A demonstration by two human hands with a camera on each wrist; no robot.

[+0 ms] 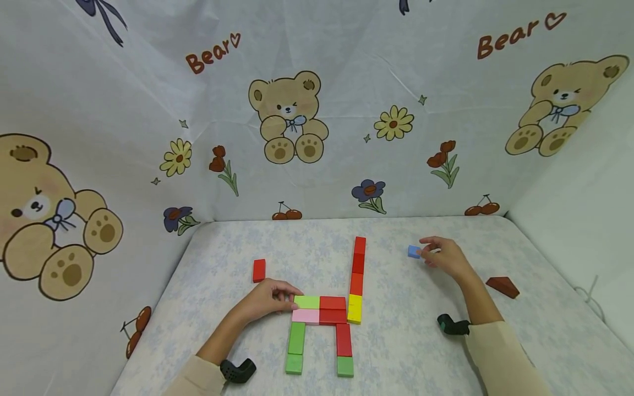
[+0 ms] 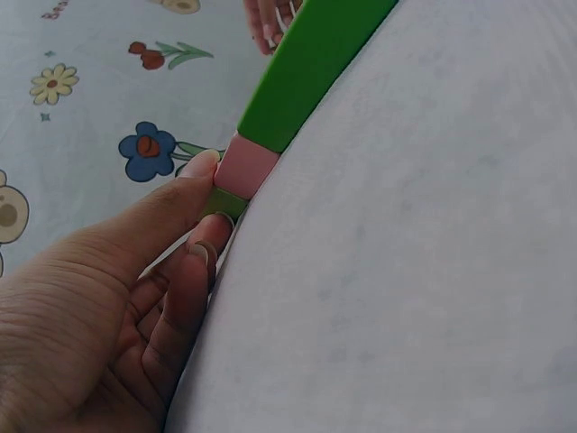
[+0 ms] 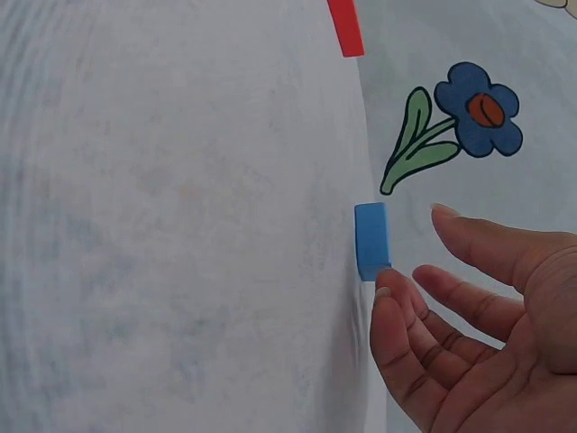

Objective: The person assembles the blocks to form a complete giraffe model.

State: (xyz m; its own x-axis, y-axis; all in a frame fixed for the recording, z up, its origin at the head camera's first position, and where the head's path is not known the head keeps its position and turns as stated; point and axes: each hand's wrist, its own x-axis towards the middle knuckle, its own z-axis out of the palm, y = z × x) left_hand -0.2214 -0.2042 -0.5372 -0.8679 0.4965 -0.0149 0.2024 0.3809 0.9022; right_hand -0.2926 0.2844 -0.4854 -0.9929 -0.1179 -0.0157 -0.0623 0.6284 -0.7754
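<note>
My left hand (image 1: 272,298) pinches the left end of a light green block (image 1: 308,302) between thumb and finger. Against that block lies a pink block (image 1: 305,315), close by the thumb in the left wrist view. My right hand (image 1: 448,257) is beside a small blue block (image 1: 414,251), fingers loosely bent and thumb spread away. In the right wrist view, lower fingertips (image 3: 383,281) meet the near end of the blue block, with nothing between thumb and forefinger. Red blocks (image 1: 333,303) adjoin the light green and pink ones.
Green blocks (image 1: 296,338) and a red block (image 1: 344,340) form two legs below. A yellow block (image 1: 354,309) and several red blocks (image 1: 359,263) make a tall column. A loose red block (image 1: 259,270) lies left; a brown piece (image 1: 502,286) lies right. A bear-print cloth (image 1: 337,181) hangs behind.
</note>
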